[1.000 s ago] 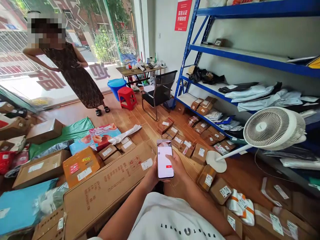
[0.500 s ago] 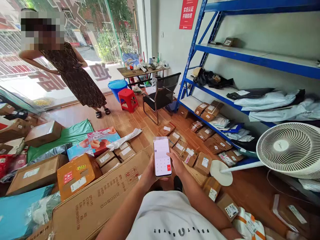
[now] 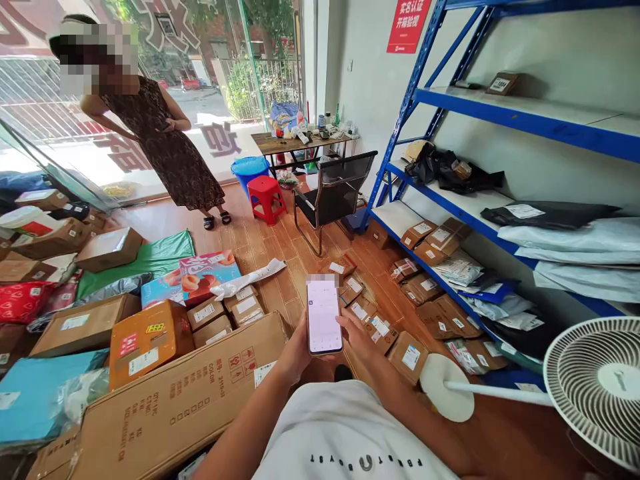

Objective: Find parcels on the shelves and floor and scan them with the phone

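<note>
A smartphone (image 3: 325,320) with a pale lit screen is held upright in front of my white shirt. My left hand (image 3: 299,347) wraps around its left edge and lower back. On the other side, my right hand (image 3: 353,337) grips the phone's right edge, the thumb lying at the edge of the screen. The top of the phone is blurred out. Just left of my forearm lies a long cardboard box (image 3: 185,393) with printed text. Small labelled parcels (image 3: 380,330) lie on the floor beyond my right hand.
A person (image 3: 160,133) in a dark patterned dress stands by the glass front. Parcels cover the left floor, an orange-brown box (image 3: 150,343) among them. Blue shelving (image 3: 500,110) and a white fan (image 3: 600,387) stand right. Ahead are a black chair (image 3: 333,197) and red stool (image 3: 267,199).
The phone screen has changed from a number keypad with a red key to a mostly plain page. My view has shifted, and the fan now sits lower and further right.
</note>
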The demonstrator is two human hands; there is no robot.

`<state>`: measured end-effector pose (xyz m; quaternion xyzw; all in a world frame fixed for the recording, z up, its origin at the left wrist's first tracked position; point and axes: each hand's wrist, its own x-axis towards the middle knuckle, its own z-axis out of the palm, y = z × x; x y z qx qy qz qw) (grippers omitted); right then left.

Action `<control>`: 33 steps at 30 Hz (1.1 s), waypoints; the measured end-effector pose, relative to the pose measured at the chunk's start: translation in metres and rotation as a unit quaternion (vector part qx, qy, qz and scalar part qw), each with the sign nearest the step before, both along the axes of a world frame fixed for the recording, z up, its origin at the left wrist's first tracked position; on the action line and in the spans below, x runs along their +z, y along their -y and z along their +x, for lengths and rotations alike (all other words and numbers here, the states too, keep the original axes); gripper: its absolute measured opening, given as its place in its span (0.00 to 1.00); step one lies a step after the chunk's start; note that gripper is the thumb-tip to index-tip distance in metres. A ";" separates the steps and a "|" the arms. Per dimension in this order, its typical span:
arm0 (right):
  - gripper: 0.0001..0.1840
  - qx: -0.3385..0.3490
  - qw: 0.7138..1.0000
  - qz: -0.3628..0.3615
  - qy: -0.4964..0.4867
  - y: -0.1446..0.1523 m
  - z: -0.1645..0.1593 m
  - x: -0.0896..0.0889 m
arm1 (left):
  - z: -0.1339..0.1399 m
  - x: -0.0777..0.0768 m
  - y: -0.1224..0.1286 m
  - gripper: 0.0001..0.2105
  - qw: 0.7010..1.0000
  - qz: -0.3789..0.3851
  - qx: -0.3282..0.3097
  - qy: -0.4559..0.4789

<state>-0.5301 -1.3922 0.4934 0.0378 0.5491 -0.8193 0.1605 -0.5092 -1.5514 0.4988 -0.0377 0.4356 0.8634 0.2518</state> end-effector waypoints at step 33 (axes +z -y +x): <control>0.34 0.067 0.973 0.016 0.222 0.190 -0.481 -0.073 | -0.306 -0.218 0.356 0.21 0.749 -0.560 0.151 0.322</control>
